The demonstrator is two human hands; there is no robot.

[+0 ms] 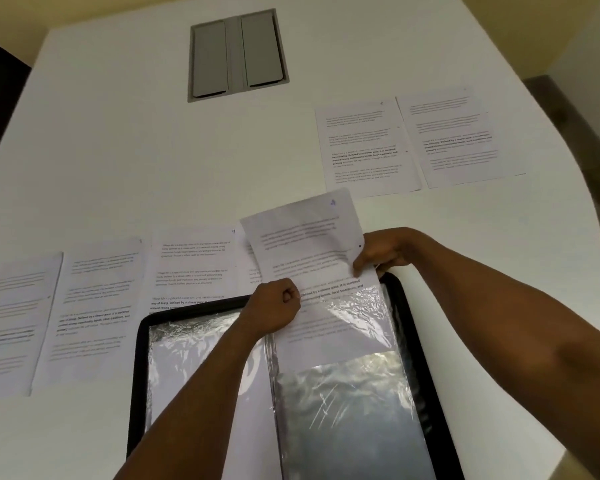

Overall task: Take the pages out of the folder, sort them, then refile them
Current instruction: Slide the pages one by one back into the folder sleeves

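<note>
White laminate is covering the large rounded table (153, 161), which is filling nearly the whole view, with a grey recessed cable box (238, 54) sitting closed at its far middle. Lying open at the near edge is the black-rimmed folder (409, 341), its clear plastic sleeves (347, 410) catching the light on both sides of the spine. Printed pages are lying flat around it: a row of three sheets (94, 306) is stretching along the left just beyond the folder, the nearest of them partly tucked under the folder's far rim, and two more sheets (420, 143) are lying side by side at the far right, well apart from the row. One page (312, 244), marked with a handwritten number in its top corner, is standing partway inside the right-hand sleeve, its lower part showing through the plastic and its upper part sticking out over the folder's far rim. The left hand (274, 310) is curling into a loose fist at the sleeve's top left corner, pinching the edge of the plastic and page there; exactly which layer it is gripping cannot be told. The right hand (381, 254) is pinching the page's right edge between thumb and curled fingers, just beside a punched hole in the paper.
</note>
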